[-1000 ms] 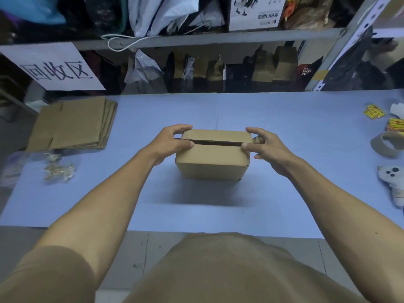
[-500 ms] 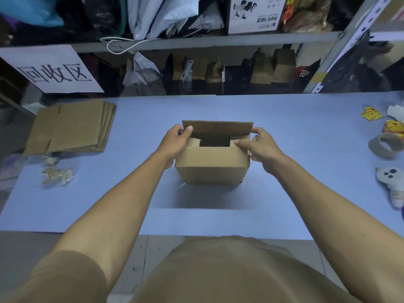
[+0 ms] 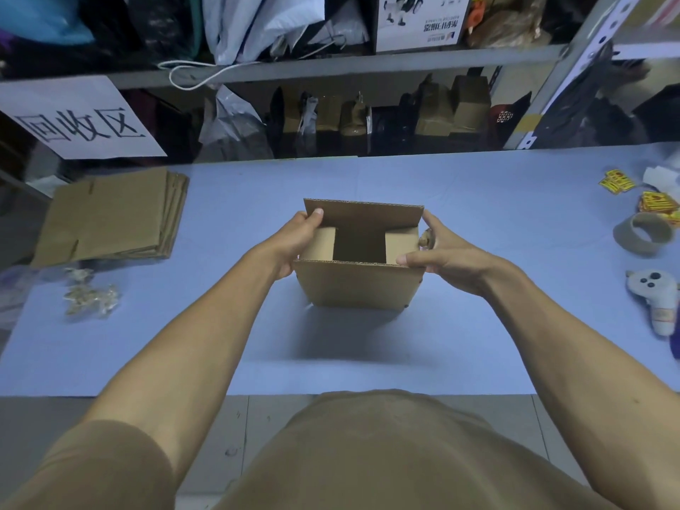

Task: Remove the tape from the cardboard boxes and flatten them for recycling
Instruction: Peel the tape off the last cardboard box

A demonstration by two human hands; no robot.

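Squarely between both hands' grip, the cardboard box.

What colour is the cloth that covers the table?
Light blue table cloth, seen best in the head view.

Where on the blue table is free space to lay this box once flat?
Bare blue table lies between the flattened stack and the box, and in front of the box. The right edge is crowded: tape roll, stickers.
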